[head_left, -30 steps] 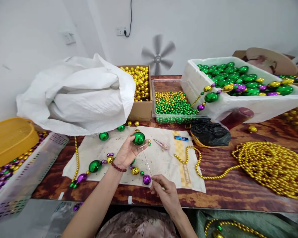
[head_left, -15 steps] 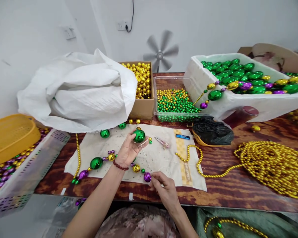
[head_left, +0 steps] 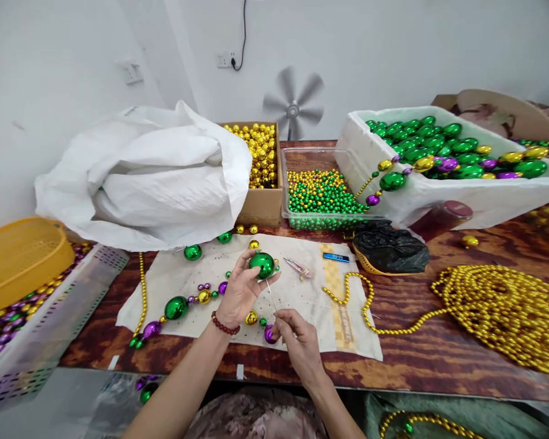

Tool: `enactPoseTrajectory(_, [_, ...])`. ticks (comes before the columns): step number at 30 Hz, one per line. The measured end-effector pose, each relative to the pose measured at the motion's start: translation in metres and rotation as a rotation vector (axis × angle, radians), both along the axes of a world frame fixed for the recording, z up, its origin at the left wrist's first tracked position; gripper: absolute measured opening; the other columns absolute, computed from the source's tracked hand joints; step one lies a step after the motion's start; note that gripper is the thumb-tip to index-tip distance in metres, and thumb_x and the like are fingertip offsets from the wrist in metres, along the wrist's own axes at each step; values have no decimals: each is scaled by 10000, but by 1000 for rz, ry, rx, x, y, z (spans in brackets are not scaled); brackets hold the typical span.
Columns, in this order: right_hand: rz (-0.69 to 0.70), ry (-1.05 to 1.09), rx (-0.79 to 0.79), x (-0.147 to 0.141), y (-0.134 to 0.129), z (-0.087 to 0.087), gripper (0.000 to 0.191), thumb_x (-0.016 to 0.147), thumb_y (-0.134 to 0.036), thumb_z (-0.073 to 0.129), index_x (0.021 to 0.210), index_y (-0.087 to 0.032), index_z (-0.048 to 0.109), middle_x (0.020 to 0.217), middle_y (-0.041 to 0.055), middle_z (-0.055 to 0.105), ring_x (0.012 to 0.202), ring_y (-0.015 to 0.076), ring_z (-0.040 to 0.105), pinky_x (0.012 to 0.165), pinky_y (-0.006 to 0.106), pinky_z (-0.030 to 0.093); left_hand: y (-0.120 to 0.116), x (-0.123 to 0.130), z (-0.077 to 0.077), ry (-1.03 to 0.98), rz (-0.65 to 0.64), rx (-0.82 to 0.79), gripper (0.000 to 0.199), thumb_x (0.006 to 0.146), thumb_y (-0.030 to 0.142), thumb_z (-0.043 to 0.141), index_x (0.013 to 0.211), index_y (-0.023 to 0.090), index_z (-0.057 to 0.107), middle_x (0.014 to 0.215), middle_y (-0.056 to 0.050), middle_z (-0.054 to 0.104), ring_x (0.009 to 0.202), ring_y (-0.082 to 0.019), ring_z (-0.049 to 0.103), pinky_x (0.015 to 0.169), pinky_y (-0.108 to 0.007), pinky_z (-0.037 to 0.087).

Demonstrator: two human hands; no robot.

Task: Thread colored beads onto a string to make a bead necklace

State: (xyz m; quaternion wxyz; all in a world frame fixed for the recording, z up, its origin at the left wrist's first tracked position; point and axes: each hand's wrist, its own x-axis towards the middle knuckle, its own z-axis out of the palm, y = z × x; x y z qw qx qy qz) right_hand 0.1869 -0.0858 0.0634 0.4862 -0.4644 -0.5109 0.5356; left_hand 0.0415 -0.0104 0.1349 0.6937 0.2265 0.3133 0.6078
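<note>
Green bead (head_left: pixel 262 266): pinched in your left hand (head_left: pixel 236 291), above the cloth (head_left: pixel 293 291); long axis hard to read. Needle (head_left: pixel 272 297) meets or nearly meets its underside, slanting from your right fingertips at 5 o'clock up toward 11; can't tell if the tip is inside. Right hand (head_left: pixel 301 346), gripping the needle, is nearer its low end. Snips (head_left: pixel 296 267) at 3 o'clock from the bead, untouched.

glossy green egg-shaped bead (head_left: pixel 261 266), dark red bracelet (head_left: pixel 226 324), yellow-checked band (head_left: pixel 337 299) on cream cloth (head_left: pixel 297 292)
</note>
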Motion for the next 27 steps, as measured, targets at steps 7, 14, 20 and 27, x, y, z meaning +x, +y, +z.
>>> enactPoseTrajectory(7, [-90, 65, -28, 0, 21, 7, 203, 911, -379, 597, 894, -187, 659, 673, 9, 685, 578, 142, 650, 535, 225, 483, -21, 16, -18, 289, -98, 2, 371, 793, 275, 743, 1147, 264, 635, 1183, -23, 632, 991, -188, 662, 916, -384, 559])
enactPoseTrajectory(14, [-254, 228, -168, 49, 32, -9, 319, 766, -472, 767, 781, -175, 651, 689, 42, 708, 545, 145, 645, 466, 211, 446, 30, -17, -43, 1176, -35, 116, 251, 938, 310, 546, 1112, 176, 670, 1090, -100, 717, 1039, -230, 664, 943, -378, 519])
enactPoseTrajectory(20, [-242, 275, -216, 59, 33, -20, 342, 744, -486, 797, 758, -176, 652, 708, 37, 698, 534, 135, 627, 454, 208, 444, 57, 7, -54, 1788, -274, 328, 223, 943, 165, 475, 970, 193, 695, 1021, -86, 696, 964, -225, 653, 902, -353, 497])
enactPoseTrajectory(27, [-170, 228, -248, 60, 28, -29, 335, 755, -493, 791, 780, -183, 666, 714, 31, 687, 545, 136, 600, 468, 223, 458, 53, -42, -55, 1952, -204, 154, 217, 902, 114, 452, 911, 165, 663, 1015, -132, 642, 1015, -277, 603, 932, -409, 463])
